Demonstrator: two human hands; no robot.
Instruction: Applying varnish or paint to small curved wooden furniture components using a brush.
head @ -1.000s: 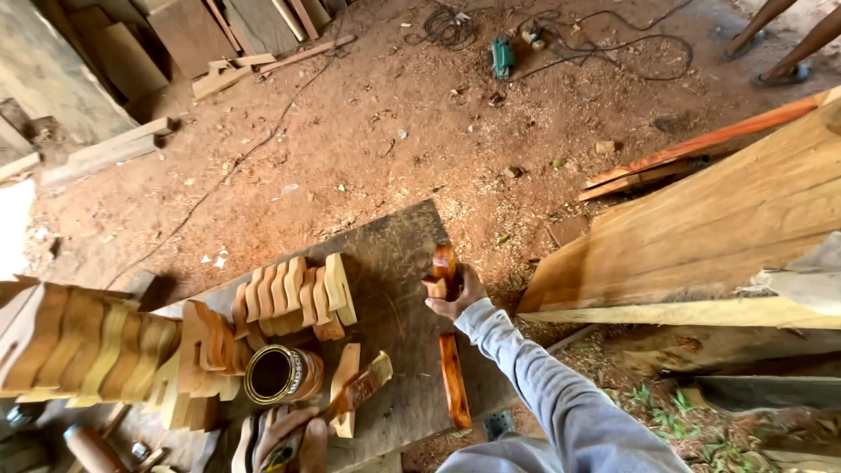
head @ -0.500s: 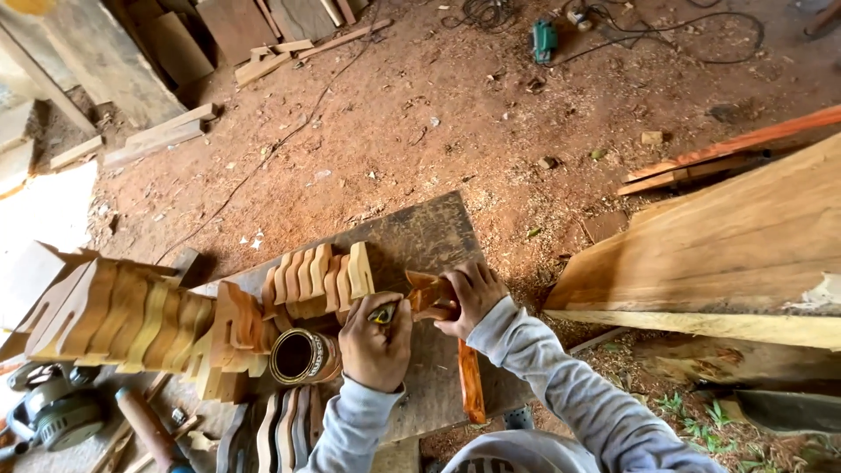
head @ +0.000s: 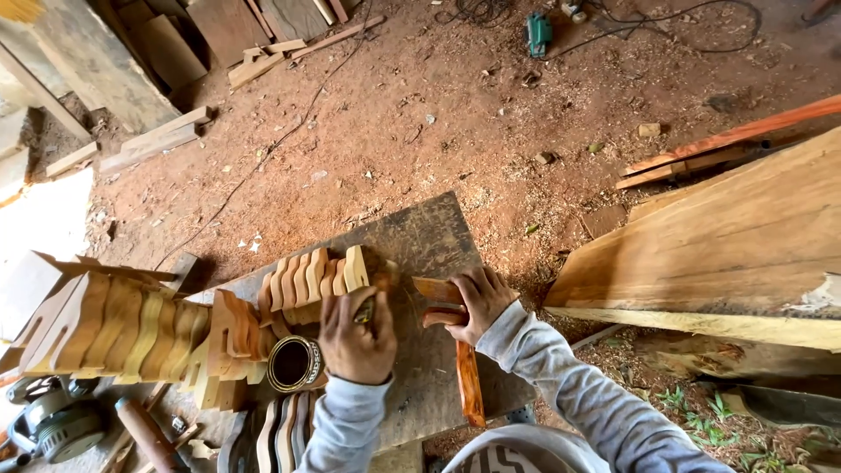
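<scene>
While sawdust covers the red earth floor of an open workshop, a person in grey sleeves bends over a dark, worn work board [head: 429,236] laid on the ground. The right hand [head: 477,302] is clenched around a reddish, glossy carved wooden piece [head: 442,302], pinning it to the board near its right edge; a long varnished strip [head: 469,381] runs from under that hand back toward the person. The left hand [head: 355,337] is closed on a small brush [head: 366,308], of which only a short part shows between the fingers, its tip hidden near the carved piece. Just left of that hand stands an open round tin [head: 293,363] with a dark inside. Behind the tin, a row of pale wavy-cut wooden pieces [head: 307,278] stands on edge, and a larger stack of similar pieces [head: 123,328] lies farther left. More such pieces [head: 272,434] lie at the board's near edge. A thick raw plank [head: 727,245] slants along the right side. A grey power tool [head: 53,420] rests at the lower left, and a green power tool [head: 537,33] with its black cable lies far off on the floor.
</scene>
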